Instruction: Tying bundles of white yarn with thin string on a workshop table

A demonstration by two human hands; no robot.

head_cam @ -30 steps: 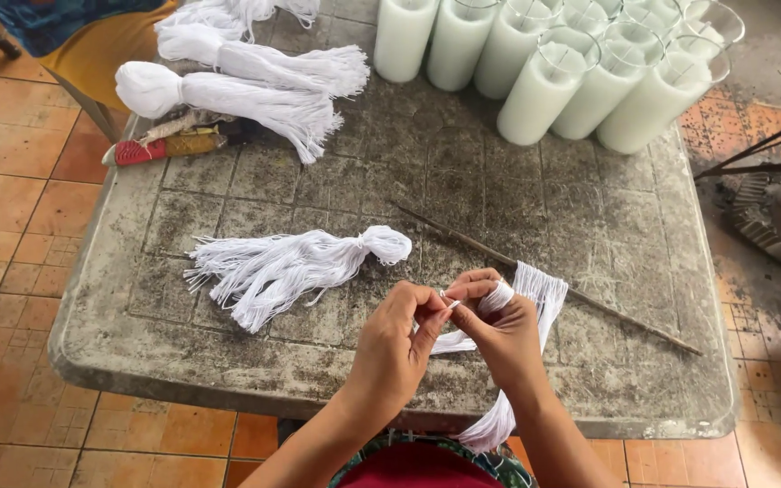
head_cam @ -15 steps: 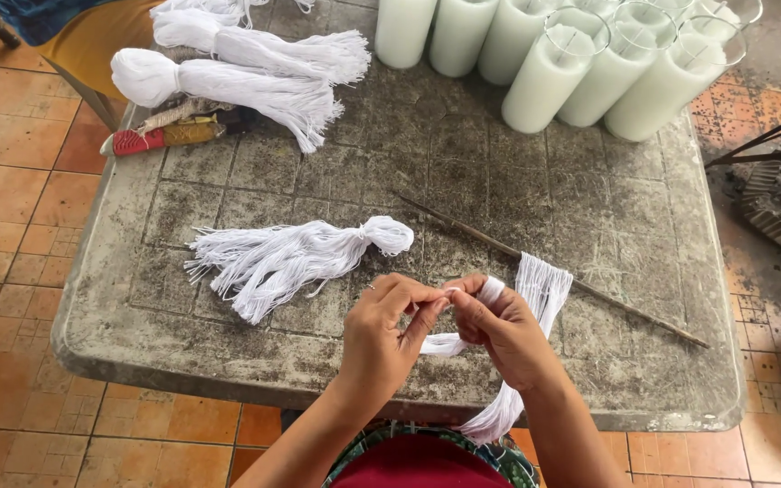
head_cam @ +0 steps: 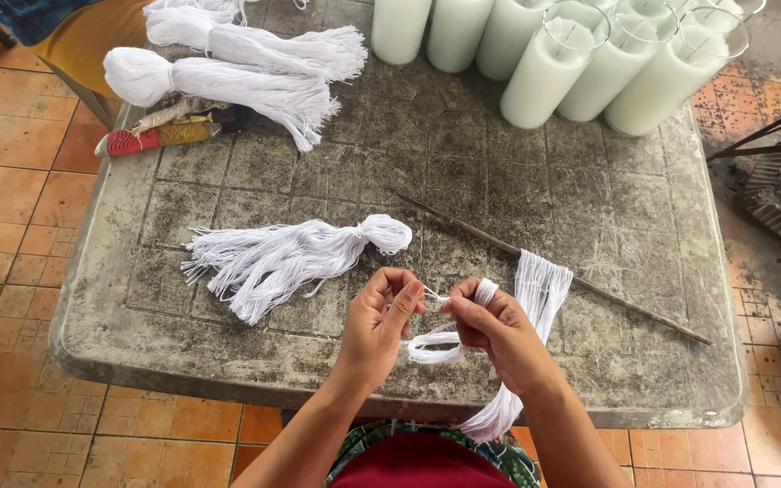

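Left hand (head_cam: 378,323): fingers pressed together, pinching a thin strand of the white thread bundle (head_cam: 535,298) above the near edge of the counter (head_cam: 137,325); right hand (head_cam: 499,330): fingers curled and closed round the folded part of the same bundle, one end fanned up over the counter, the other hanging down past the counter's near edge; loose loops of thread between the two hands. Beyond the left hand: a knotted white tassel (head_cam: 291,258), lying flat, fringe toward the left; beyond the right hand: a thin dark stick (head_cam: 553,267), laid diagonally, passing under the fanned end. Far left: two larger white tassels (head_cam: 228,72) side by side; a red-and-yellow handled tool (head_cam: 160,136) just beside them. Far edge: a row of tall white candles in glass jars (head_cam: 589,63), standing upright, close together.
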